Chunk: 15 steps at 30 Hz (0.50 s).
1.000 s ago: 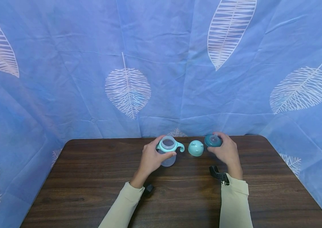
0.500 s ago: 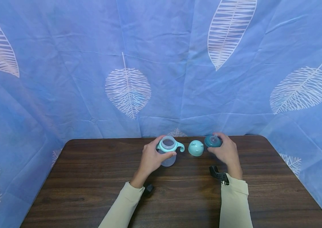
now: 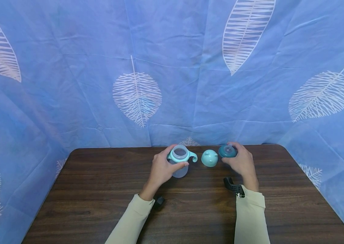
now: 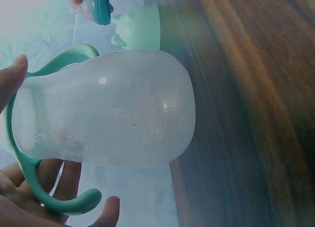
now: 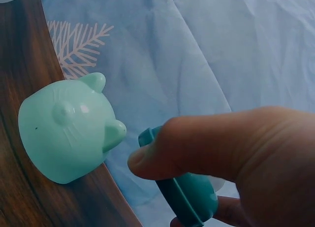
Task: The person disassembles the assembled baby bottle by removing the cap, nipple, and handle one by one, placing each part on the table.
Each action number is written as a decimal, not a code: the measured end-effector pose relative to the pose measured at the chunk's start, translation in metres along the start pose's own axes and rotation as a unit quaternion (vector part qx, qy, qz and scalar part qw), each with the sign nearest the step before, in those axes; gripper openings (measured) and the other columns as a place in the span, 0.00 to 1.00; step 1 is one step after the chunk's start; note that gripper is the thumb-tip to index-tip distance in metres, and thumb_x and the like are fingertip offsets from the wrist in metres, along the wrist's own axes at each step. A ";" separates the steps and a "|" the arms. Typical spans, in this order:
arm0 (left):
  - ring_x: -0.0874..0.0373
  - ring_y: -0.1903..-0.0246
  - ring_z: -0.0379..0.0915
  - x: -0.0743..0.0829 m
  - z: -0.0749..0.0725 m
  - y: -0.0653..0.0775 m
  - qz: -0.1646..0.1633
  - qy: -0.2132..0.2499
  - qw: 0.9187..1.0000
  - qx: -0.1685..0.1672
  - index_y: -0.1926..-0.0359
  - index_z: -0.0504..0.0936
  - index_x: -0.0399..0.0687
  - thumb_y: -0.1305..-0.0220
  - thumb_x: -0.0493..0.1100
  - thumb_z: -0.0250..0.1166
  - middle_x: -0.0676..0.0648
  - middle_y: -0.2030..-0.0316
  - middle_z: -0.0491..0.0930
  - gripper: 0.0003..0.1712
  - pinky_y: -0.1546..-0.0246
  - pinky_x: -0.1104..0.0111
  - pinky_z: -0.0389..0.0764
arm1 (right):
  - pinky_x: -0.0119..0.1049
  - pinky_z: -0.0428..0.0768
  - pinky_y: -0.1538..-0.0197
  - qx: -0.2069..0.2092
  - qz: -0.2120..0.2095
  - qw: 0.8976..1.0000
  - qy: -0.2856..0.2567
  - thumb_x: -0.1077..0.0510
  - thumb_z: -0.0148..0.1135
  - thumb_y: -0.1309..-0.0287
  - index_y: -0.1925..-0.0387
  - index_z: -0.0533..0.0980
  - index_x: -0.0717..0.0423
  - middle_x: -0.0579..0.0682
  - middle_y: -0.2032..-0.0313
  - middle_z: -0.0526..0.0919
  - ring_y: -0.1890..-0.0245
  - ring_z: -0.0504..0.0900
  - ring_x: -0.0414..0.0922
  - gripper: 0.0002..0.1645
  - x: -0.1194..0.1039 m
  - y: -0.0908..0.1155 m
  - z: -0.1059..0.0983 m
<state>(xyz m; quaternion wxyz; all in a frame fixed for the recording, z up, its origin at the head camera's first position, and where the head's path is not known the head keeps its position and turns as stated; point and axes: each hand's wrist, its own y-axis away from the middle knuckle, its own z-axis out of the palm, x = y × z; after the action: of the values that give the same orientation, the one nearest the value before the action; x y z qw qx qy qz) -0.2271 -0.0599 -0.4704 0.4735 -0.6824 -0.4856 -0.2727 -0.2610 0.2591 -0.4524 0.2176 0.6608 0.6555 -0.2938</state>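
My left hand (image 3: 162,166) grips a clear baby bottle (image 4: 118,109) near its neck, thumb at the front and fingers behind. The bottle is upright with its mouth uncovered, and a mint-green handle ring (image 4: 29,173) with curved handles surrounds the neck. Over to the right, my right hand (image 3: 243,163) pinches a teal nipple collar (image 5: 189,197) by its rim, the clear nipple (image 4: 82,9) pointing up. The collar appears held off the table. Between the hands a mint-green bottle cap (image 5: 66,131) with two small ears sits on the table, touched by neither hand.
The dark wood-grain table (image 3: 190,213) ends at a back edge just behind these things. A blue cloth (image 3: 175,84) printed with white leaves hangs behind it. Black straps are on both wrists, one visible at the right wrist (image 3: 234,187).
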 end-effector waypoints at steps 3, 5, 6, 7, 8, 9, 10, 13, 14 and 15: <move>0.45 0.46 0.86 0.000 0.000 0.000 0.000 0.001 1.000 0.000 0.27 0.82 0.45 0.42 0.51 0.88 0.42 0.45 0.89 0.44 0.47 0.46 0.85 | 0.74 0.72 0.35 0.001 0.000 1.000 0.001 0.56 0.78 0.38 0.23 0.71 0.63 0.73 0.29 0.75 0.31 0.72 0.75 0.45 0.001 0.000 0.000; 0.45 0.46 0.86 -0.001 0.000 0.000 0.001 0.001 1.000 0.000 0.27 0.82 0.45 0.42 0.51 0.88 0.42 0.45 0.89 0.44 0.47 0.46 0.85 | 0.75 0.72 0.35 0.002 0.000 1.000 0.000 0.57 0.78 0.38 0.24 0.72 0.63 0.73 0.30 0.75 0.32 0.72 0.75 0.44 0.001 0.000 0.000; 0.45 0.46 0.86 -0.001 0.000 0.000 0.001 0.001 1.000 0.001 0.27 0.82 0.45 0.42 0.51 0.88 0.42 0.45 0.90 0.44 0.47 0.46 0.85 | 0.74 0.72 0.35 0.002 0.000 1.000 0.000 0.57 0.78 0.38 0.24 0.72 0.63 0.73 0.30 0.75 0.32 0.72 0.75 0.44 0.002 0.000 0.000; 0.45 0.46 0.86 -0.001 0.001 0.000 0.001 0.001 1.000 0.001 0.27 0.82 0.45 0.42 0.51 0.88 0.42 0.45 0.90 0.44 0.47 0.46 0.85 | 0.74 0.72 0.35 0.002 0.000 1.000 0.001 0.57 0.78 0.38 0.24 0.72 0.63 0.73 0.30 0.75 0.32 0.72 0.75 0.44 0.002 0.000 0.000; 0.45 0.46 0.86 -0.001 0.001 0.000 0.001 0.000 1.000 0.001 0.27 0.82 0.45 0.42 0.51 0.88 0.42 0.45 0.90 0.44 0.47 0.46 0.85 | 0.74 0.72 0.35 0.002 0.000 1.000 0.001 0.57 0.78 0.38 0.25 0.72 0.63 0.73 0.30 0.75 0.32 0.72 0.75 0.44 0.002 0.000 0.000; 0.45 0.46 0.86 -0.001 0.001 0.000 0.001 0.000 1.000 0.001 0.27 0.82 0.45 0.42 0.51 0.88 0.42 0.45 0.90 0.44 0.47 0.46 0.85 | 0.74 0.72 0.36 0.002 0.001 1.000 0.002 0.57 0.78 0.38 0.25 0.72 0.63 0.73 0.30 0.75 0.32 0.72 0.75 0.44 0.003 0.000 0.000; 0.45 0.46 0.86 -0.001 0.001 0.000 0.001 -0.001 1.000 0.001 0.27 0.82 0.45 0.42 0.51 0.88 0.42 0.45 0.90 0.44 0.47 0.46 0.85 | 0.74 0.72 0.36 0.001 0.002 1.000 0.002 0.57 0.78 0.38 0.25 0.72 0.63 0.73 0.30 0.75 0.32 0.72 0.75 0.44 0.003 0.000 0.000; 0.45 0.46 0.86 -0.001 0.001 0.000 0.000 -0.003 1.000 0.001 0.27 0.82 0.45 0.42 0.52 0.88 0.43 0.45 0.90 0.44 0.46 0.46 0.84 | 0.74 0.72 0.36 -0.001 0.006 1.000 0.005 0.57 0.78 0.38 0.24 0.71 0.63 0.73 0.30 0.75 0.32 0.72 0.75 0.44 0.004 0.000 -0.001; 0.44 0.46 0.86 -0.001 0.001 0.000 0.000 -0.004 1.000 0.001 0.27 0.82 0.45 0.42 0.52 0.88 0.43 0.45 0.90 0.44 0.46 0.45 0.84 | 0.75 0.72 0.36 -0.001 0.008 1.000 0.005 0.57 0.78 0.38 0.24 0.71 0.63 0.73 0.30 0.75 0.32 0.72 0.75 0.44 0.004 0.000 -0.001; 0.44 0.46 0.86 -0.001 0.001 0.000 -0.001 -0.005 1.000 0.001 0.27 0.82 0.45 0.42 0.52 0.88 0.43 0.45 0.90 0.44 0.46 0.45 0.83 | 0.75 0.72 0.36 -0.001 0.009 1.000 0.005 0.57 0.78 0.38 0.25 0.71 0.64 0.73 0.30 0.74 0.32 0.72 0.76 0.44 0.004 0.000 -0.001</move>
<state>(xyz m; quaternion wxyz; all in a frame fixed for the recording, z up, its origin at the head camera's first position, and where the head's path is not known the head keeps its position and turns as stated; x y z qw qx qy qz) -0.2273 -0.0594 -0.4714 0.4717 -0.6830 -0.4885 -0.2692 -0.2606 0.2632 -0.4544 0.2175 0.6679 0.6510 -0.2876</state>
